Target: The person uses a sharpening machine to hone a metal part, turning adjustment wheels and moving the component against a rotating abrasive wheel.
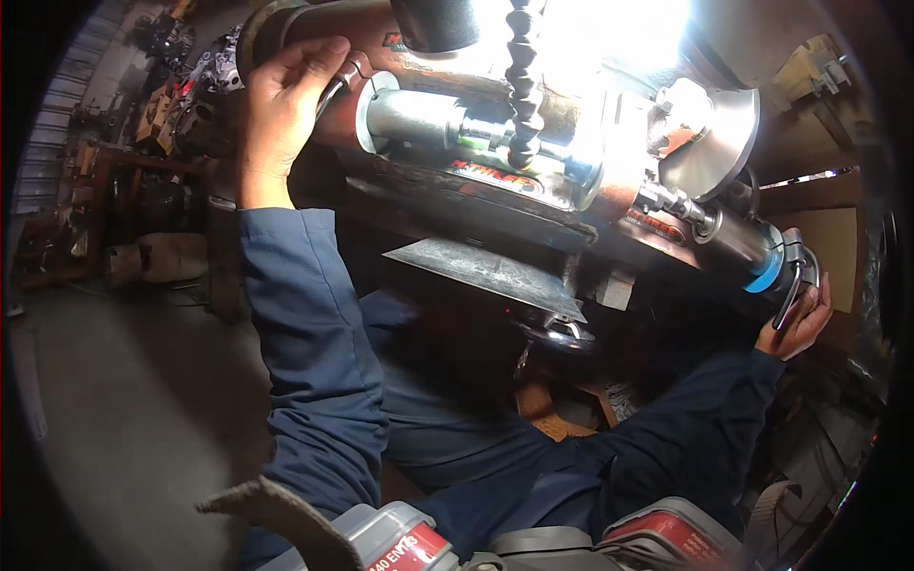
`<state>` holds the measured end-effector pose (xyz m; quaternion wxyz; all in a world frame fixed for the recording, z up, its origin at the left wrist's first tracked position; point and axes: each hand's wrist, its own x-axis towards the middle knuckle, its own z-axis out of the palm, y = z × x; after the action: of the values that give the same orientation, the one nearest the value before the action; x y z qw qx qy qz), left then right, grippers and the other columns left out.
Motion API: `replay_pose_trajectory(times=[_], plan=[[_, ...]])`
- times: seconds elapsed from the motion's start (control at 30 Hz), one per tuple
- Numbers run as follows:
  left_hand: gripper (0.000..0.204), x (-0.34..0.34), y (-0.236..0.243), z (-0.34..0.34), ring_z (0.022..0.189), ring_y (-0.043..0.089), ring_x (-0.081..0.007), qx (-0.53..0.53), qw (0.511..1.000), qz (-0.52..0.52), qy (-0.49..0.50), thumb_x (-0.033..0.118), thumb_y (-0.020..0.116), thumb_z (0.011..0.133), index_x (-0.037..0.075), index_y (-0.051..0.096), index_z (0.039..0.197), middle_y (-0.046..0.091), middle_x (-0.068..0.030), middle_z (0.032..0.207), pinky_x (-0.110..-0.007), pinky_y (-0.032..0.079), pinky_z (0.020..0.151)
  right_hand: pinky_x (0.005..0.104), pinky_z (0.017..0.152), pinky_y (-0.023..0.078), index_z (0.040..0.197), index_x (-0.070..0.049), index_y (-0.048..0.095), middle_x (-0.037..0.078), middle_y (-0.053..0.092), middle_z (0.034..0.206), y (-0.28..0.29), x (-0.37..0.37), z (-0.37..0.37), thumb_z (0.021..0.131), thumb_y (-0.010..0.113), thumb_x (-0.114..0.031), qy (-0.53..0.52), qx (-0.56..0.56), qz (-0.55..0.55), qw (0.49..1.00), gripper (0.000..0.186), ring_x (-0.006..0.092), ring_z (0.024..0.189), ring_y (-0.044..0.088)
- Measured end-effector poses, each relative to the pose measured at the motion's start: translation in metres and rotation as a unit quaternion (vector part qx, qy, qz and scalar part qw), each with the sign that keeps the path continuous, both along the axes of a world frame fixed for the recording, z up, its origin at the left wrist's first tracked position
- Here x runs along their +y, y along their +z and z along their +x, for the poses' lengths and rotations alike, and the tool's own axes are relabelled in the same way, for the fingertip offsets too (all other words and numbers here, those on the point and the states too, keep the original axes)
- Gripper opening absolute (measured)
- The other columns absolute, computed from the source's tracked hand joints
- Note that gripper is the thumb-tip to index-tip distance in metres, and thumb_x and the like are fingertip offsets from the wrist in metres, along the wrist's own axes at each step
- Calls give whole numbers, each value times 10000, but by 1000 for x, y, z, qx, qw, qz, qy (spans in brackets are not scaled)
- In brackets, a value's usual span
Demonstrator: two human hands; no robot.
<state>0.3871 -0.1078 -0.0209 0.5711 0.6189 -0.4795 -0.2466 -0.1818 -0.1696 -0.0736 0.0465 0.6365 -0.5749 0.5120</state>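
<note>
A metal machine [457,195] with a long horizontal body stretches across in front of me. At its left end, my left hand [286,109] pinches a small metal lever [328,93] beside a pale metal cylinder [414,119] with a flange. Far to the right, my right hand [803,322] has its fingers around a curved metal handle [811,269]. That handle joins the end of a dark cylinder [738,246] with a blue band [767,262]. A shiny round disc [719,152] stands above this cylinder. Between my hands hangs a dark ribbed hose [526,71].
Strong white glare washes out the top middle. A flat metal plate [486,276] juts out below the machine, above a handwheel [557,335]. Metal parts and shelving [129,181] line the left side. Grey-and-red filter cartridges [400,547] and a strap [286,514] show at the lower edge.
</note>
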Motion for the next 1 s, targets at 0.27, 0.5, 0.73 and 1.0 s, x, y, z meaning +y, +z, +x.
replay_pose_trajectory(times=[0.27,0.5,0.73,1.0], plan=[[354,-2,6,-14,893,637,-160,-232,972,39,12,339,711,841,34,688,1019,707,-62,931,-278,463,836,330,874,474,1232,49,512,192,588,1138,0,3,5,1008,431,-232,-11,33,-34,999,369,232,1018,605],[356,1,3,12,943,639,-171,-52,994,-67,69,340,671,876,15,689,1019,700,-86,969,-280,458,885,330,865,477,1238,52,505,195,571,1161,-3,4,3,1006,433,-279,-17,11,-27,999,411,229,1012,600],[576,9,-44,114,998,626,-326,255,951,-170,41,490,389,971,-25,646,969,666,-207,1027,-409,449,927,331,888,465,1250,55,490,180,544,1168,-4,2,1,1005,447,-309,10,-3,-24,1000,441,215,1022,574],[509,-15,-55,72,999,633,-360,351,925,-128,70,490,519,926,-3,641,895,647,-218,1042,-451,530,867,335,924,441,1227,11,548,162,596,1164,29,11,0,991,441,-217,-78,148,54,984,346,233,1063,573]])
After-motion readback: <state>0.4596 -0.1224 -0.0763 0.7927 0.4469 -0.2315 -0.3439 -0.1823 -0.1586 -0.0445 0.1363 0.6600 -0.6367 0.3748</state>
